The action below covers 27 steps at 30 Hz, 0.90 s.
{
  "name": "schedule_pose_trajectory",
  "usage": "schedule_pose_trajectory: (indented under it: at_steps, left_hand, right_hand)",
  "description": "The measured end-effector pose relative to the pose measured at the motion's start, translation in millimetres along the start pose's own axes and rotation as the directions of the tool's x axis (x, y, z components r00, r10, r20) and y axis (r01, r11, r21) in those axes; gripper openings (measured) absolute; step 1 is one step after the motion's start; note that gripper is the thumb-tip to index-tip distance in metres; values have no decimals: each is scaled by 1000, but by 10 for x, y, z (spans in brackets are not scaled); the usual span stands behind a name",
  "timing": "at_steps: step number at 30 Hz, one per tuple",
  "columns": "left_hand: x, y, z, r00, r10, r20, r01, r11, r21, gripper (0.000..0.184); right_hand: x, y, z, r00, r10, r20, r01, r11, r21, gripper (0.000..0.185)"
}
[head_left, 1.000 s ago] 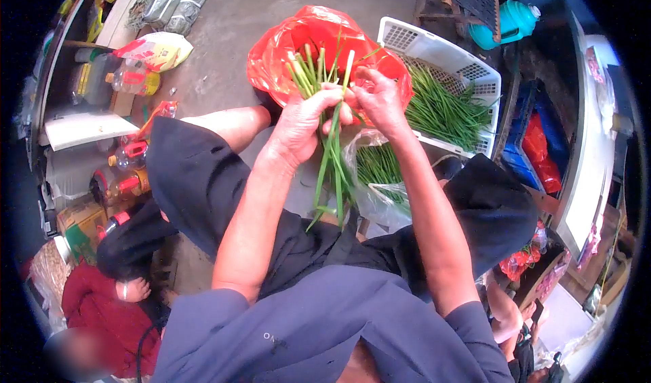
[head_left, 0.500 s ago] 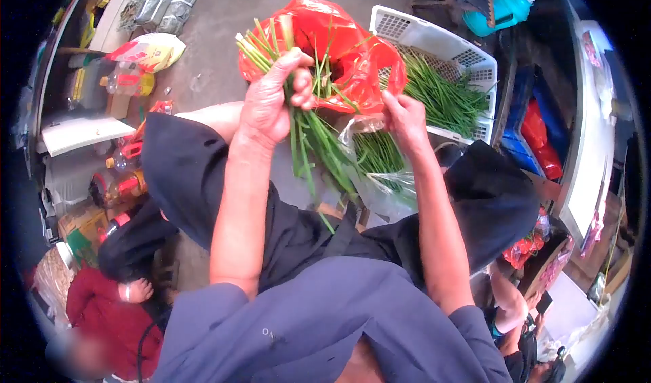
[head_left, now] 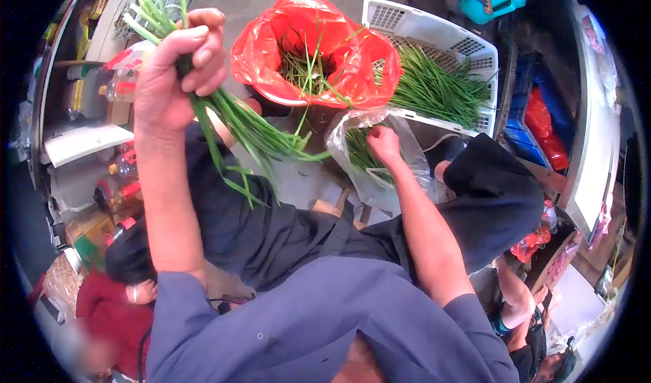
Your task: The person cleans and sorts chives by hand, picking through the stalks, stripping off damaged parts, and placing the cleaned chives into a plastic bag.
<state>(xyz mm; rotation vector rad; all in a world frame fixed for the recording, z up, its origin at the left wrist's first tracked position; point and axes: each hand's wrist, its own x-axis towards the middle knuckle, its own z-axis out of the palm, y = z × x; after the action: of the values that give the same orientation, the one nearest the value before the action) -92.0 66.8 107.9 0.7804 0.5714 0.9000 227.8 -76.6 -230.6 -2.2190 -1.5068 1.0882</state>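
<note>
My left hand (head_left: 184, 74), raised at the upper left, is closed around a bunch of garlic chives (head_left: 247, 129). Their pale stem ends stick up above the fist, and the green leaves hang down to the right. My right hand (head_left: 384, 144) is at the mouth of a clear plastic bag (head_left: 369, 186), fingers curled; what they pinch is hidden. More chives (head_left: 359, 147) lie inside that bag. Just beyond, a red plastic bag (head_left: 264, 41) stands wide open with loose green and yellowish scraps (head_left: 302, 71) in it.
A white plastic basket (head_left: 407, 17) of long chives (head_left: 444, 88) stands right of the red bag. A teal jug (head_left: 498, 0) and a blue crate (head_left: 522, 125) are further right. Bottles (head_left: 125, 196) line the left side. A person in a dark red top (head_left: 112, 315) sits lower left.
My left hand has moved left and up with the chives, away from the red bag. My right hand has let go of the red bag's rim and come down to the clear bag.
</note>
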Motion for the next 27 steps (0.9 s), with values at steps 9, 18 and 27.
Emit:
schedule_pose_trajectory:
  at_steps: [9, 18, 27]
  left_hand:
    - [124, -90, -90, 997, 33, -70, -37, 998, -57, 39]
    - [-75, -270, 85, 986, 30, -162, -30, 1000, 4, 38]
    - [-335, -382, 25, 966, 3, -257, -6, 1000, -12, 29]
  right_hand:
    - [9, -427, 104, 987, -114, -111, 122, 990, 76, 28]
    - [112, -305, 274, 994, -72, -82, 72, 997, -7, 29]
    - [-52, -373, -148, 999, -47, -5, 47, 995, 86, 34]
